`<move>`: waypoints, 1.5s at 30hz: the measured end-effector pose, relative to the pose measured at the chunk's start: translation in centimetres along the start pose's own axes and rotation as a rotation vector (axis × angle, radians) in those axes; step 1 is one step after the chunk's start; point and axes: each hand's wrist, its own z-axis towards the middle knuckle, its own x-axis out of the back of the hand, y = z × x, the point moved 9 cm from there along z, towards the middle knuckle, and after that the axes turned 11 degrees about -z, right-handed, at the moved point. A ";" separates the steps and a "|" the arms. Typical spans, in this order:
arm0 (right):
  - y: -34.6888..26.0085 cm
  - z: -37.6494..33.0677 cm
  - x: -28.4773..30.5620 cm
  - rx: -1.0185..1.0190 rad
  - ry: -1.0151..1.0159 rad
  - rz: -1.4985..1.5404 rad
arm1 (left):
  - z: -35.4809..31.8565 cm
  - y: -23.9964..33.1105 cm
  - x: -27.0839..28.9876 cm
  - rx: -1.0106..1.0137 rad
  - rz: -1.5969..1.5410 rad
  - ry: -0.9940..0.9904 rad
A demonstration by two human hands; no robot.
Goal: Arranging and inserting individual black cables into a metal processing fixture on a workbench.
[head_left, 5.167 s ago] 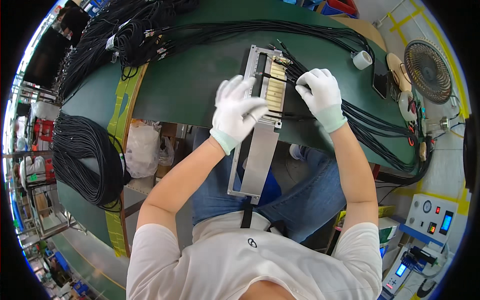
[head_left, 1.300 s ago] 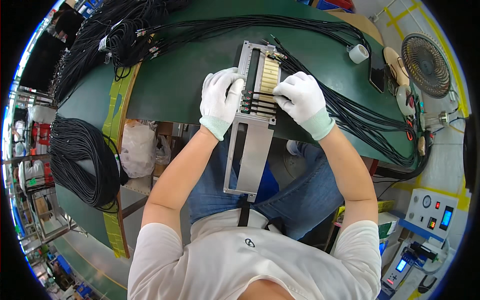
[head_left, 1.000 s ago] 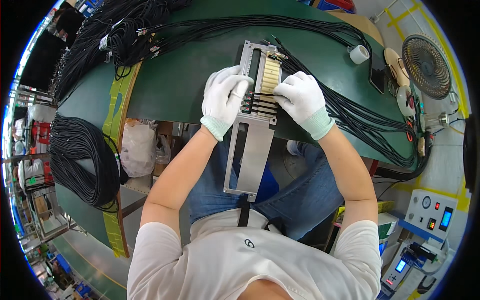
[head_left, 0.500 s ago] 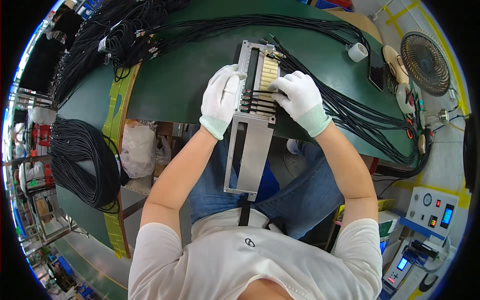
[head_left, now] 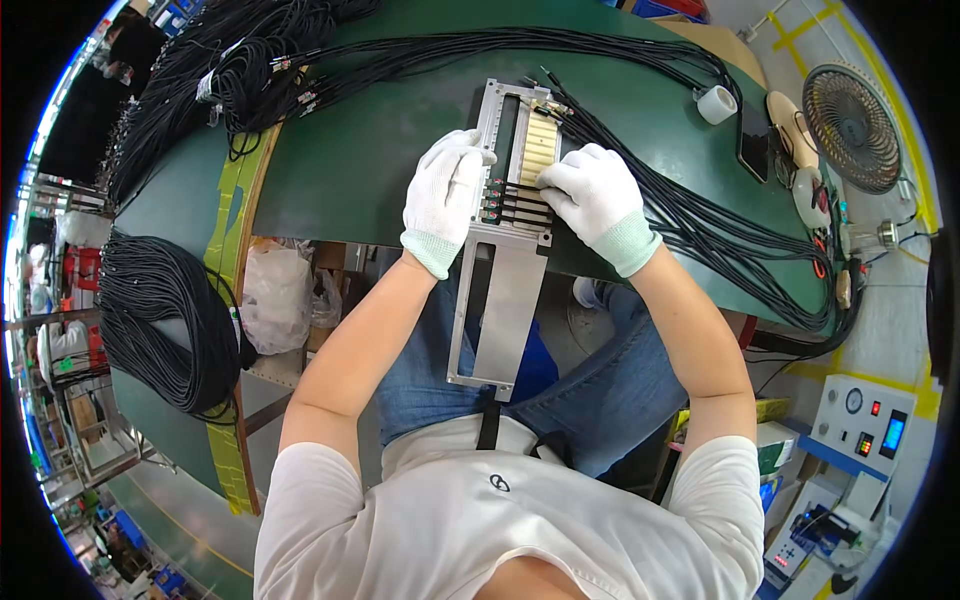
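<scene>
A long silver metal frame (head_left: 512, 310) reaches from the green table out over my lap. Its far part carries a row of cream-coloured blocks (head_left: 540, 140). Nearer me, several short black cables (head_left: 522, 208) lie side by side across it, with small metal ends at their left. My left hand (head_left: 443, 195), in a white glove, is closed at the frame's left edge, steadying it. My gloved right hand (head_left: 597, 203) comes in from the right side, thumb and forefinger pinched at the right end of the uppermost black cable. The fingertips partly cover that end.
Long black cables (head_left: 690, 215) run along the table's right side, and a big cable heap (head_left: 240, 80) lies far left. A coiled bundle (head_left: 165, 320) rests at the left. A white roll (head_left: 715, 104), a phone (head_left: 753, 140) and a fan (head_left: 851, 127) stand at the right.
My right hand has shifted slightly right, its fingers drawn closer together at the cable's end. My left hand and the metal frame have hardly moved.
</scene>
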 end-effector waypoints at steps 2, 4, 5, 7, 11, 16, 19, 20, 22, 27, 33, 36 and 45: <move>-0.3 0.0 0.0 0.006 0.026 -0.018 | -0.2 -0.1 -0.3 -0.011 0.043 -0.011; -0.5 0.0 0.2 0.006 0.045 -0.028 | 0.0 1.1 -0.9 0.001 0.092 -0.083; -0.6 -0.1 0.4 0.007 0.064 -0.038 | -0.2 1.3 -1.2 0.000 0.090 -0.086; -0.3 -0.1 0.2 -0.013 0.049 -0.012 | -0.8 2.9 -3.2 -0.232 0.448 -0.232; 3.4 0.3 1.0 -0.155 0.005 0.075 | -1.4 2.8 -4.1 -0.296 0.612 -0.312; 8.2 1.0 -0.3 -0.245 -0.124 -0.300 | -0.4 3.0 -4.3 -0.309 0.538 -0.379; 8.0 0.7 -0.2 -0.250 -0.053 -0.271 | -0.7 1.9 -3.9 -0.238 0.465 -0.384; 7.8 0.4 0.5 -0.255 0.019 -0.232 | -0.8 2.1 -3.8 -0.280 0.445 -0.360; 6.6 0.5 1.7 -0.197 0.045 -0.137 | 0.1 1.3 -2.7 -0.211 0.404 -0.269; 1.7 1.1 2.6 0.011 0.103 0.098 | 0.8 1.0 -1.0 -0.154 0.312 -0.120; -0.9 1.4 1.0 -0.016 0.079 0.205 | 0.6 2.9 -1.2 -0.241 0.176 -0.196; 0.4 1.8 1.6 -0.048 0.021 0.240 | 0.7 1.9 -0.1 -0.157 0.115 -0.135; 3.5 0.3 0.0 -0.297 -0.194 0.433 | 0.5 1.5 0.9 -0.159 0.270 0.008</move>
